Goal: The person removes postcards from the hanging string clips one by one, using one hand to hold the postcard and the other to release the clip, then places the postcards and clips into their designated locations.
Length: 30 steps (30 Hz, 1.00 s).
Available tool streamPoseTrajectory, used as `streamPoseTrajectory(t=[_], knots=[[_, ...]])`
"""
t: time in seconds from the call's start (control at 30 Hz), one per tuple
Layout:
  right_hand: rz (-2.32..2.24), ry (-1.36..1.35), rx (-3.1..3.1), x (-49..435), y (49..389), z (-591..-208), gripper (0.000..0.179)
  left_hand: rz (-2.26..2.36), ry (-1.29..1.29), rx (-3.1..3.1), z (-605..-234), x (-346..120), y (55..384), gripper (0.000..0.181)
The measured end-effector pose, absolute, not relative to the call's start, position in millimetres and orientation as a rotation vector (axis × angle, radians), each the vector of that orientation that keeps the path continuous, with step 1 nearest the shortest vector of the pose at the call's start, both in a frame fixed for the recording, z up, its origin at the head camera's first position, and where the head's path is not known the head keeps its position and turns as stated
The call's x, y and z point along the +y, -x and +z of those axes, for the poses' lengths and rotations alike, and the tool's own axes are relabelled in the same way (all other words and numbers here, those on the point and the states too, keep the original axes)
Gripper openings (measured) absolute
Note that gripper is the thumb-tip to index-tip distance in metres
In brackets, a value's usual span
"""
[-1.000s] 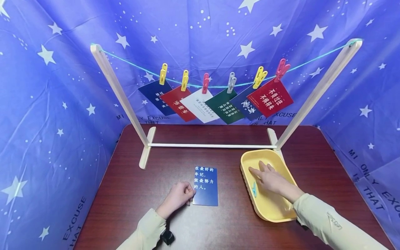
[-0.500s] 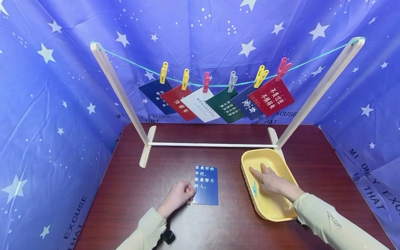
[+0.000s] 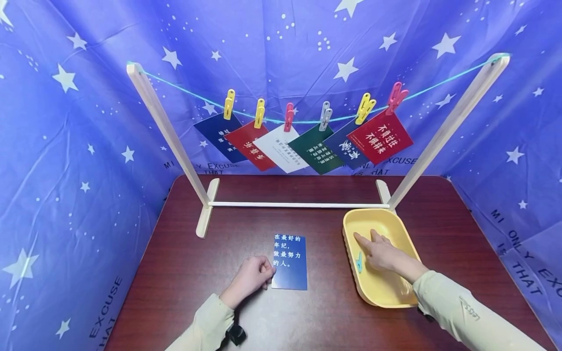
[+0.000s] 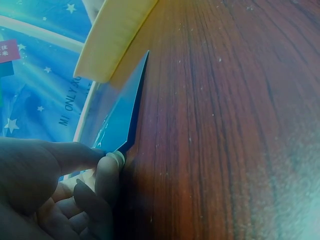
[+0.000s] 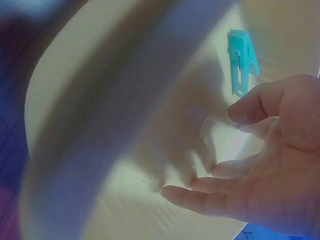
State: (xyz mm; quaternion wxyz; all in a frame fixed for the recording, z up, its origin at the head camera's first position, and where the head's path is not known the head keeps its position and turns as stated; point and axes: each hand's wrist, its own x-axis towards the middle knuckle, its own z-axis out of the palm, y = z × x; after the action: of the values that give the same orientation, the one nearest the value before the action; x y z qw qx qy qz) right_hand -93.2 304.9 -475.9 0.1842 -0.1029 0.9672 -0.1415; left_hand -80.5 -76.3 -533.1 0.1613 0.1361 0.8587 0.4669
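Observation:
In the head view my left hand (image 3: 252, 275) is at the left edge of a dark blue card (image 3: 290, 273) with white characters. Seen from the left wrist, thumb and index finger pinch a corner of that card (image 4: 120, 117), whose far end points at the tray. My right hand (image 3: 382, 251) reaches into a yellow tray (image 3: 377, 298), fingers extended and spread over its bottom. A turquoise clothespin (image 5: 241, 62) lies in the tray close beside the right thumb, apart from it. Whether the right fingertips touch anything small is unclear.
Behind the tray stands a wooden frame (image 3: 169, 131) with a sagging turquoise string (image 3: 175, 87). Several cards hang from it by clothespins, among them a red card (image 3: 381, 139) at the right and a white card (image 3: 281, 148). A starry blue curtain surrounds the table (image 3: 175, 292).
The yellow tray has shifted slightly to the right, with the turquoise clothespin and my right hand moving along. My left hand and the blue card stay nearly in place.

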Motion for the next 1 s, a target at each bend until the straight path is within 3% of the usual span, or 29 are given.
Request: streamPoseTrajectory(t=[0.6,1.0], knots=[[-0.308,0.332,2.893,304,86,-471,0.059,1.397,-0.393,2.433,-531,-77,80,0.021],[-0.368,0.427,3.148,298,79,-475,0.026,1.388,-0.401,2.435,-528,-80,79,0.021]])
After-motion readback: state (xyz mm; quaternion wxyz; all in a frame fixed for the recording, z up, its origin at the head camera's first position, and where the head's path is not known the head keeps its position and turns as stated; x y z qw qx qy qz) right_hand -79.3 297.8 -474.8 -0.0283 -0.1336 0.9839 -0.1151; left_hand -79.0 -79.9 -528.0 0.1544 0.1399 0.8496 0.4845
